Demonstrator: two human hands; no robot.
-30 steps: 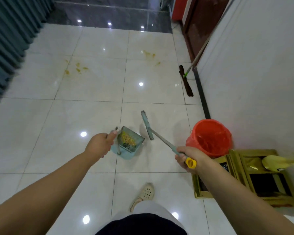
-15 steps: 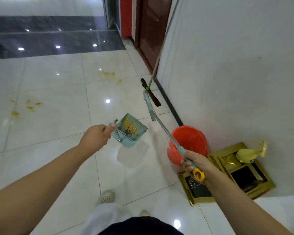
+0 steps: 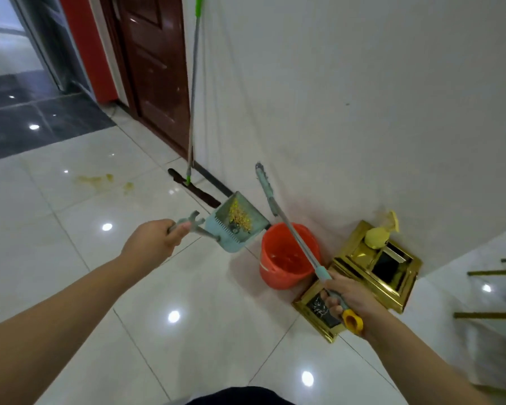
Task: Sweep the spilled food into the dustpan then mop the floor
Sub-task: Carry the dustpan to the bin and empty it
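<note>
head view: left hand (image 3: 154,240) grips the loaded dustpan (image 3: 236,222), right hand (image 3: 349,296) grips the broom (image 3: 289,232); stains (image 3: 100,180) beyond the left hand and the mop (image 3: 194,92) await.

bare forearms (image 3: 56,311), no sleeves; dark garment (image 3: 240,397) below.

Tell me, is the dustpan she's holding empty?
No, the dustpan gripped by the left hand holds a pile of yellow food bits inside it.
</note>
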